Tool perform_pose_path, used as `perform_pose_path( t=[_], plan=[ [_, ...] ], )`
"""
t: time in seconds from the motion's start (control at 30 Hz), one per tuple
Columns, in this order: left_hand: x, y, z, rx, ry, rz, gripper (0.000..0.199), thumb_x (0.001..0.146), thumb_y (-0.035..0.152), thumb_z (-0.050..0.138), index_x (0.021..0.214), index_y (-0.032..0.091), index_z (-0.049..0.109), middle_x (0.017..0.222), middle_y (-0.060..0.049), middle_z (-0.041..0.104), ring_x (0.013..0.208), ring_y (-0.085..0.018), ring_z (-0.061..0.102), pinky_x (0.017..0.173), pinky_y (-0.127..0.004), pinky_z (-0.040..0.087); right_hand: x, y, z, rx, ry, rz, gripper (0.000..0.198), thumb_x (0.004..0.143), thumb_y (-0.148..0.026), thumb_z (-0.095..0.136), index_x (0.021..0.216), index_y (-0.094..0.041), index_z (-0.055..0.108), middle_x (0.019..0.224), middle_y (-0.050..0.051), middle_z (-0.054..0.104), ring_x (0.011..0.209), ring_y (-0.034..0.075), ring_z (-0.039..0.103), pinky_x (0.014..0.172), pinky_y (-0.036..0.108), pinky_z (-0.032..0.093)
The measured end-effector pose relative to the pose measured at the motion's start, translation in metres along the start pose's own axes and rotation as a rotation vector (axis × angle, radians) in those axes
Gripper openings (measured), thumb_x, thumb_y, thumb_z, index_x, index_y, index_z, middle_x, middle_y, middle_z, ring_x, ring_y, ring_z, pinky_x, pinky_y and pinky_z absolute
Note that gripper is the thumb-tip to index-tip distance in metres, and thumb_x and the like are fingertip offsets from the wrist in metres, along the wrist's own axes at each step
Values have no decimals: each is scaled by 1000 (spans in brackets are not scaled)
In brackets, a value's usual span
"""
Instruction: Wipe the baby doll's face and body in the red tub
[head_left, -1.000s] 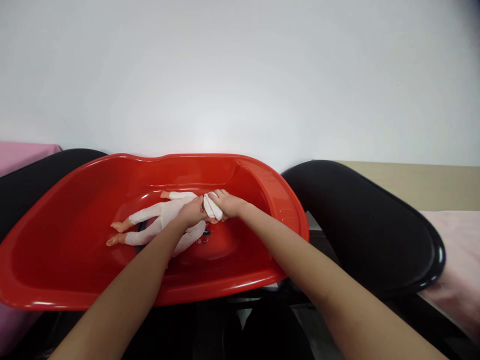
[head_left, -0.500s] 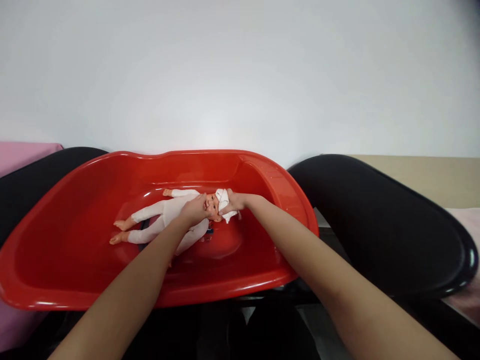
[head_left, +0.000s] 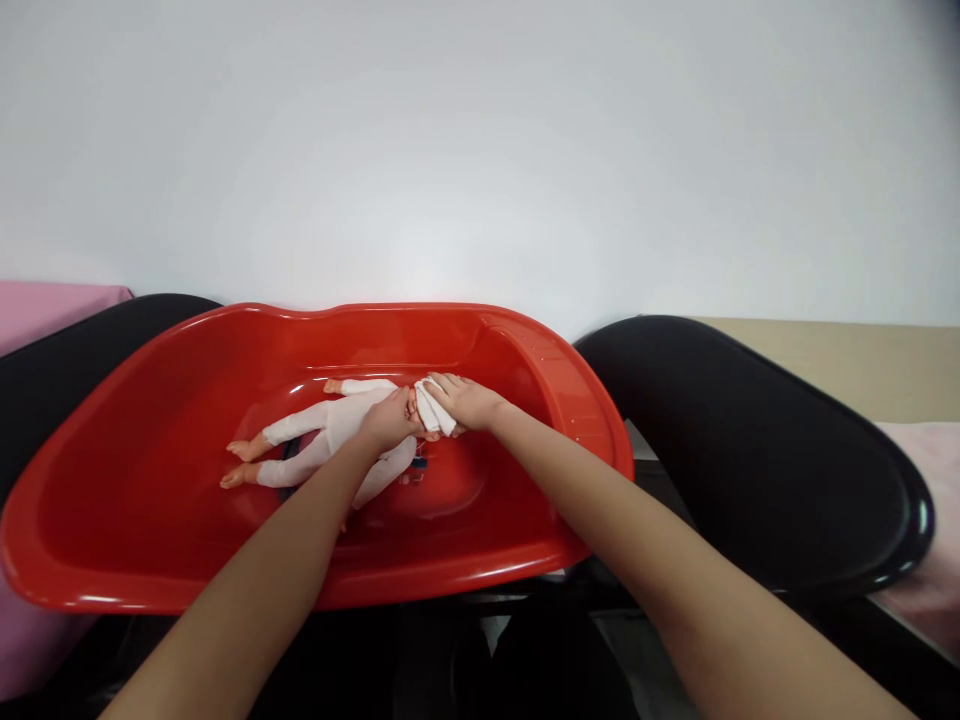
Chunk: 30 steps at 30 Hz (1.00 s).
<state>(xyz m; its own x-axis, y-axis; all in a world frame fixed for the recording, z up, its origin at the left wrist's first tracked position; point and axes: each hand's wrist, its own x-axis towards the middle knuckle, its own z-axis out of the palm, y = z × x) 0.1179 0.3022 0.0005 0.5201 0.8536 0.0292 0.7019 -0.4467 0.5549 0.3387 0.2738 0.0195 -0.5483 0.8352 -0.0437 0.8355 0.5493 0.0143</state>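
Observation:
A baby doll (head_left: 349, 415) in white clothes lies on its back in the red baby bathtub (head_left: 135, 480), legs toward the left. My left hand (head_left: 390, 418) grips the doll at its chin and neck, with the fingertips partly hidden. A folded white cloth (head_left: 433, 408) lies over the upper part of the doll's head and covers its eyes. My right hand (head_left: 469, 403) holds this cloth, pressing it against the head from the right with the fingers over its far edge.
Black padded surfaces stand beside the tub, one at the right (head_left: 780, 470) and one at the left (head_left: 45, 400). Pink cloth (head_left: 52, 310) shows at the far left, and a beige panel (head_left: 840, 365) at the right. A pale wall (head_left: 450, 150) rises behind.
My right hand has moved slightly left with the white cloth, from the top of the head onto the upper face. My left hand stays at the doll's chin.

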Motion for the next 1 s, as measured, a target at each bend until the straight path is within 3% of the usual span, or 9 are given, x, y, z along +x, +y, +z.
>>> perform_pose_path(
  t=[0.1, 0.3, 0.4, 0.5, 0.6, 0.7, 0.8, 1.0],
  plan=[
    [0, 0, 0, -47, 10, 12, 31, 77, 36, 75, 103, 26, 59, 110, -7, 73, 97, -28, 64, 87, -38, 48, 4, -2, -2, 145, 13, 23, 108, 71, -13, 89, 161, -6, 30, 159, 29, 41, 147, 42, 44, 118, 51, 47],
    [0, 2, 0, 9, 5, -1, 31, 77, 32, 72, 103, 23, 58, 112, -8, 70, 98, -28, 64, 87, -40, 48, 8, 15, -1, 565, -116, 368, 124, 56, -44, 100, 157, -17, 33, 154, 23, 48, 128, 39, 62, 103, 50, 59],
    [0, 2, 2, 37, 14, -7, 28, 78, 29, 69, 104, 23, 58, 116, -11, 71, 101, -29, 64, 88, -40, 47, 5, 31, 2, 766, -386, 481, 115, 61, -68, 93, 150, -16, 42, 133, 20, 68, 102, 36, 74, 86, 48, 65],
    [0, 2, 4, 36, 33, -14, 26, 81, 32, 68, 104, 25, 57, 116, -12, 71, 101, -31, 64, 88, -41, 46, 2, 40, 10, 880, -707, 525, 93, 67, -87, 77, 126, -17, 65, 104, 16, 78, 92, 35, 77, 85, 47, 65],
    [-1, 2, 5, 23, 45, -15, 27, 80, 34, 69, 103, 25, 56, 114, -12, 71, 99, -31, 65, 86, -41, 45, 1, 36, 18, 804, -739, 585, 87, 61, -92, 77, 110, -20, 72, 107, 15, 78, 103, 36, 75, 92, 50, 64],
    [-2, 4, 4, 19, 38, -28, 27, 79, 35, 69, 99, 26, 53, 112, -11, 71, 95, -30, 64, 83, -40, 44, 2, 26, 19, 844, -811, 594, 85, 59, -93, 77, 104, -21, 72, 109, 16, 78, 103, 36, 76, 94, 51, 64],
    [-5, 7, 2, 6, 34, -26, 26, 82, 35, 68, 100, 27, 51, 116, -11, 70, 101, -31, 65, 86, -42, 45, 5, 19, 16, 928, -940, 566, 82, 62, -91, 78, 102, -19, 72, 99, 15, 78, 95, 33, 78, 91, 48, 65],
    [-6, 11, 2, 14, 17, -22, 23, 95, 42, 57, 107, 24, 52, 122, -15, 67, 110, -34, 64, 97, -48, 46, 6, 4, -1, 1144, -861, 415, 76, 72, -80, 81, 111, -16, 70, 100, 13, 80, 95, 27, 79, 88, 39, 66]
  ],
)
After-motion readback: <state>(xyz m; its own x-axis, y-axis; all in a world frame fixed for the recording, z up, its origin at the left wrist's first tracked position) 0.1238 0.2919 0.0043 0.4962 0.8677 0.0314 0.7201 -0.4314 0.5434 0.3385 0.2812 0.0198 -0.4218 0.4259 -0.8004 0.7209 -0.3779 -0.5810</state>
